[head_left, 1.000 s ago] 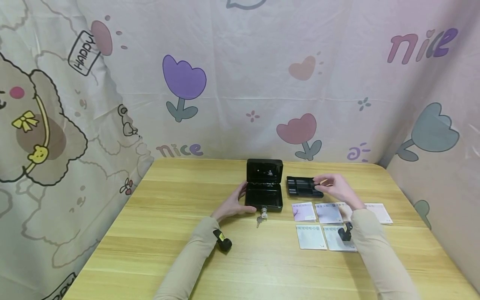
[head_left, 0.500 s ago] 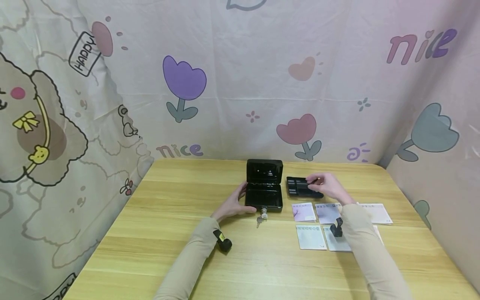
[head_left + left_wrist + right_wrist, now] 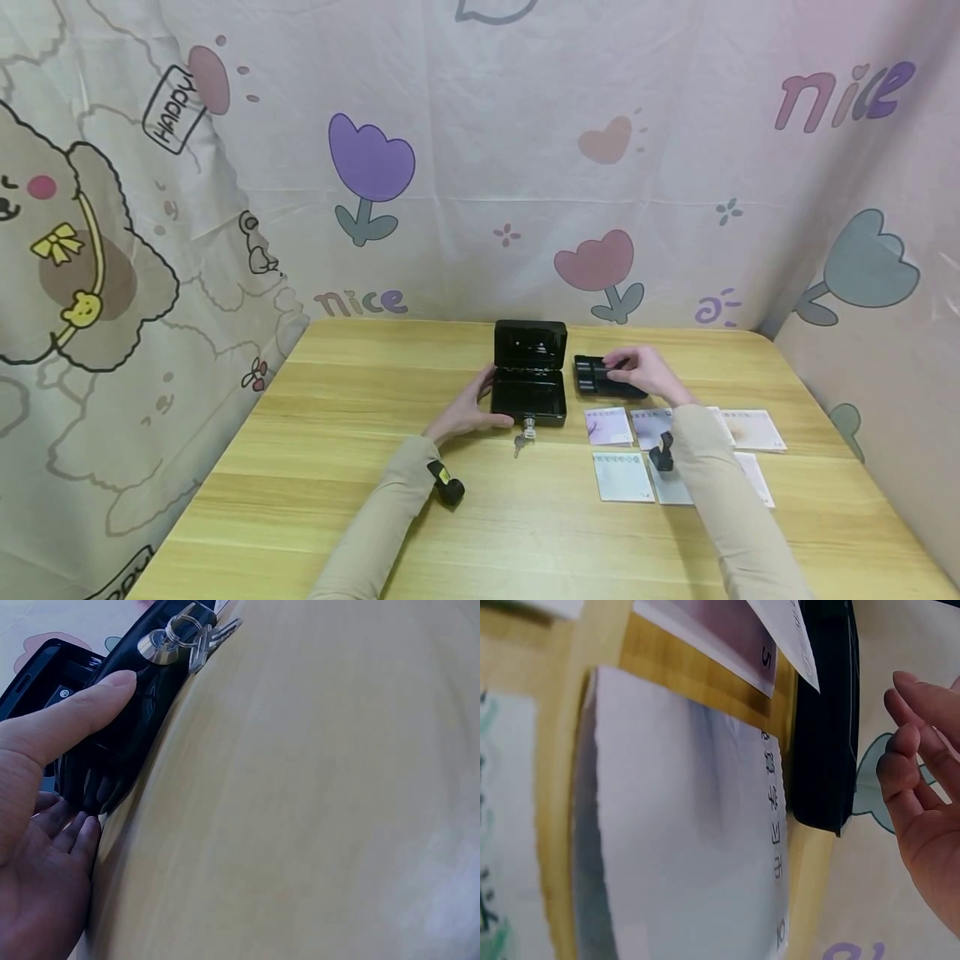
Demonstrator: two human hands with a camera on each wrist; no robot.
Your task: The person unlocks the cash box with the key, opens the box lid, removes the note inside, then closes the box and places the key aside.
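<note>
A small black cash box (image 3: pixel 528 400) stands with its lid raised, a silver lock and keys (image 3: pixel 522 437) hanging at its front. My left hand (image 3: pixel 468 410) grips the box's front left corner. In the left wrist view the thumb lies along the front face near the lock (image 3: pixel 159 646), with the fingers at the side. Right of the box is a black compartment tray (image 3: pixel 592 379). My right hand (image 3: pixel 647 372) is over the tray's right half, fingers bent and tips close together. I cannot tell whether something small sits between them.
Two rows of small printed notepads lie in front of the tray, including a purple one (image 3: pixel 608 426) and a pale green one (image 3: pixel 623 477). The right forearm passes over some of them. A patterned cloth (image 3: pixel 465 250) hangs behind the wooden table (image 3: pixel 315 508).
My right hand has moved left over the tray, from its right end towards the middle. The left hand stays on the cash box.
</note>
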